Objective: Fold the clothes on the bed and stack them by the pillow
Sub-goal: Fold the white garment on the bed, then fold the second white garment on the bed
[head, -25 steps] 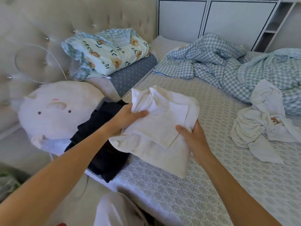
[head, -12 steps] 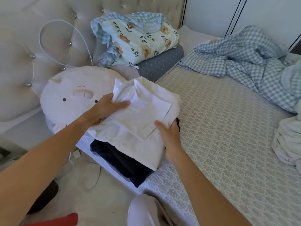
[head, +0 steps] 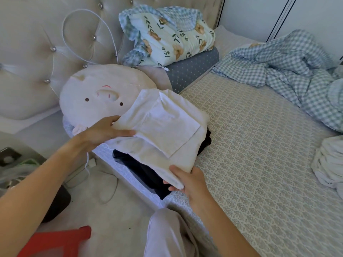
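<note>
Both hands grip the folded white garment (head: 163, 130): left hand (head: 104, 131) at its far-left edge, right hand (head: 187, 182) pinching the near corner. It lies over dark clothes (head: 146, 169) beside the pig pillow (head: 98, 93). Placement step, apparently. Next: release, square edges; a white heap (head: 328, 164) awaits.
</note>
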